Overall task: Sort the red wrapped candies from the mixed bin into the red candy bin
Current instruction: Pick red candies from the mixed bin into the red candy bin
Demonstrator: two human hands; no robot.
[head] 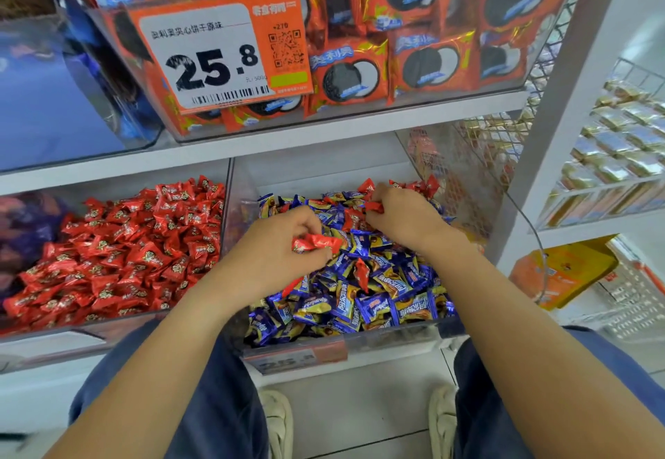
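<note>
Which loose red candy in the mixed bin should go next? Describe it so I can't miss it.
Look in the mixed bin, right of the red candy bin. Just below the left hand a red candy stands on end among blue wrappers, untouched by either hand.

Both arms reach forward, left hand (284, 242) and right hand (403, 215) with fingers curled, pinching.

Bare forearms, dark blue trousers (216, 404), off-white shoes (279, 422).
</note>
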